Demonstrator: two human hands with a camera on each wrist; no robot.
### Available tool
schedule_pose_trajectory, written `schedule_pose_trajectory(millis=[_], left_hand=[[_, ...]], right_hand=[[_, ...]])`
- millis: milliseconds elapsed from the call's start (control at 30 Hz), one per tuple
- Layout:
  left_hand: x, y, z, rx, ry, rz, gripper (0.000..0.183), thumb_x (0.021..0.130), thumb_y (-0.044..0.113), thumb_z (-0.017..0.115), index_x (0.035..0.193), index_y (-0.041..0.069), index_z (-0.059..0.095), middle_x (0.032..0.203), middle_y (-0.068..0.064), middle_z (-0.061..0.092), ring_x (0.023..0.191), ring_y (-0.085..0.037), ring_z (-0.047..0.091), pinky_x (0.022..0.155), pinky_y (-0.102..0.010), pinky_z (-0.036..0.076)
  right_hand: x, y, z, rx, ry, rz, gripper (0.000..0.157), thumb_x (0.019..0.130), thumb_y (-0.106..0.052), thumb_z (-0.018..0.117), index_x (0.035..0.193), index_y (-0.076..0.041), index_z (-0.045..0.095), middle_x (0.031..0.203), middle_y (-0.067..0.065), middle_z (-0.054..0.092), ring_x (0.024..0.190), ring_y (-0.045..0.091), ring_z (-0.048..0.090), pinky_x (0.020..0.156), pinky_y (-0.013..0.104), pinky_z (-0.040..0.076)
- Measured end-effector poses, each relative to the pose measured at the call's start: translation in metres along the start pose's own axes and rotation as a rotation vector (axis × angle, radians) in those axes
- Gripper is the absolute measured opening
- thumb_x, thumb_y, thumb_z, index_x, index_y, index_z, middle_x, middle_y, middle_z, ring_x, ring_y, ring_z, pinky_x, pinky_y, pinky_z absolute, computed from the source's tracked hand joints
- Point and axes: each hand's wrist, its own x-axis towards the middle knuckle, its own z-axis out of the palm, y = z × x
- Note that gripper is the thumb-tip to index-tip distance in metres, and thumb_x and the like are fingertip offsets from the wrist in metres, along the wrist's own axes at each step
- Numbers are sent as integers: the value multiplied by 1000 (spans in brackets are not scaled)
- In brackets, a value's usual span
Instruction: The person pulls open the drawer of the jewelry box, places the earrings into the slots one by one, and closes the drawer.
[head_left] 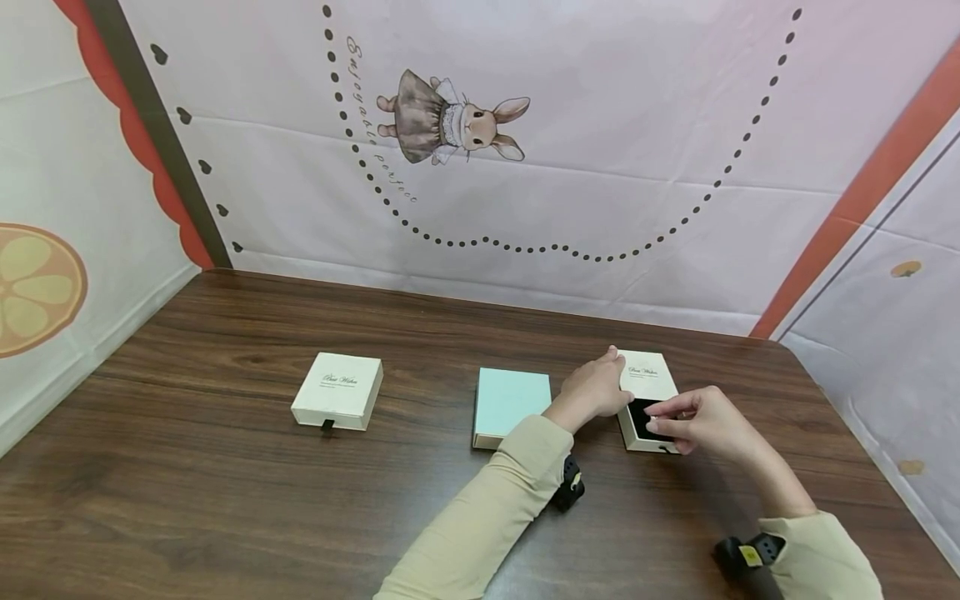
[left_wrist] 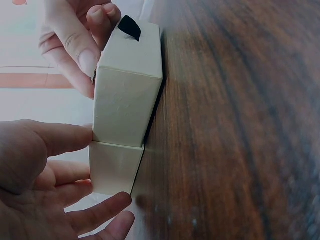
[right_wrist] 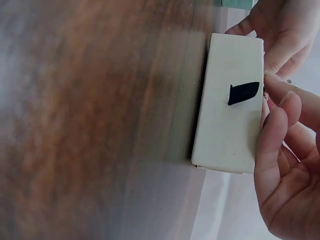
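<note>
A small cream gift box (head_left: pixel 647 373) with "Best Wishes" on its cover lies at the right of the table, its drawer (left_wrist: pixel 127 105) pulled partway out toward me. Black lining (head_left: pixel 640 417) shows inside the drawer, and a black ribbon tab (right_wrist: pixel 244 93) sticks out of its front. My left hand (head_left: pixel 592 390) holds the cover from the left, thumb at the near edge and fingers along the side. Over the open drawer, my right hand (head_left: pixel 705 423) pinches a tiny shiny piece of jewellery (right_wrist: pixel 266 94) between thumb and fingers; its exact kind is mostly hidden.
A pale turquoise box (head_left: pixel 512 396) lies left of my left hand, partly behind the sleeve. Farther left stands another cream box (head_left: pixel 339 385), shut, with a black tab. Printed cloth (head_left: pixel 600 125) hangs behind the brown wooden table (head_left: pixel 187 500).
</note>
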Motion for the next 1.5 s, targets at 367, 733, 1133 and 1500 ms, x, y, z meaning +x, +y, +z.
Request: schedule_pose_trajectory(millis=[367, 733, 1133, 1500], left_hand=[[0, 0, 1, 17, -8, -5, 58, 89, 39, 54, 141, 27, 31, 150, 13, 18, 129, -12, 38, 95, -29, 41], [0, 1, 1, 17, -4, 0, 58, 88, 39, 54, 141, 26, 32, 149, 13, 19, 128, -12, 39, 95, -28, 41], [2, 0, 0, 24, 3, 8, 57, 88, 38, 54, 140, 26, 33, 149, 12, 20, 128, -12, 39, 94, -28, 42], [1, 0, -1, 17, 3, 7, 58, 88, 38, 54, 141, 25, 32, 150, 12, 19, 129, -12, 38, 94, -28, 42]], right_hand=[[6, 1, 3, 12, -19, 6, 35, 79, -19, 69, 101, 8, 65, 57, 2, 59, 44, 6, 50, 47, 28, 50], [9, 0, 2, 14, -62, 33, 33, 79, -17, 69, 101, 8, 65, 54, -3, 52, 42, 4, 44, 43, 26, 46], [13, 0, 3, -28, -64, 18, 29, 77, -15, 71, 96, 7, 67, 44, -8, 42, 36, 4, 39, 40, 26, 42], [14, -2, 6, -74, -52, -20, 18, 77, -11, 70, 89, 3, 71, 45, -6, 50, 34, 2, 38, 37, 25, 40]])
